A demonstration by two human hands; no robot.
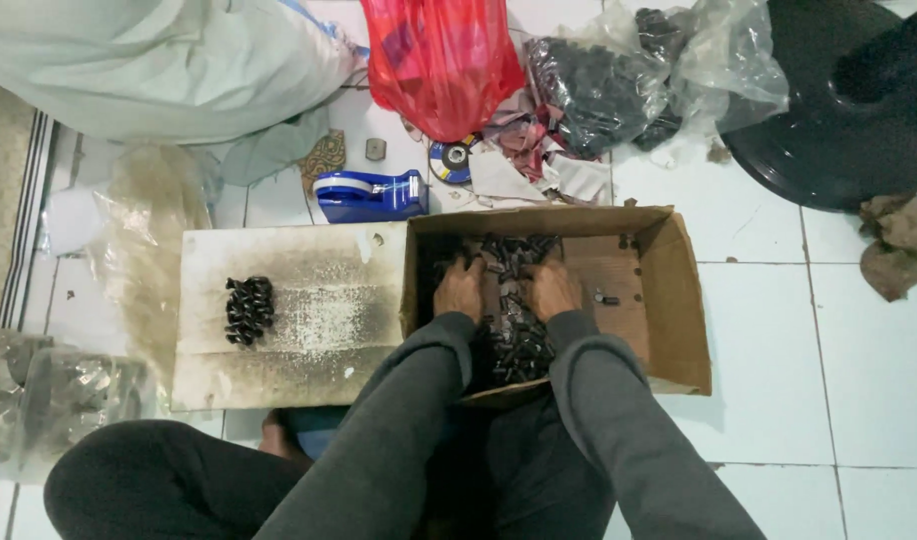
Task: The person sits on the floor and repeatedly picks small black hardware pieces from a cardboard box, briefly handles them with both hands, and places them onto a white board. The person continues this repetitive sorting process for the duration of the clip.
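While both hands [461, 290] [553, 288] lay spread, gripping nothing, the parts [514, 335] ran lengthwise between them in the box [679, 320].

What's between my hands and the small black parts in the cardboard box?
Nothing visible. Both the left hand and right hand already rest in the pile of small black parts inside the cardboard box.

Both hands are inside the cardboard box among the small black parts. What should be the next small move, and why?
Probably close the fingers of the left hand on a few small black parts and lift them out. Both it and the right hand lie palm down on the pile in the cardboard box, holding nothing that shows, and a neat cluster of like parts already sits on the white board on the left.
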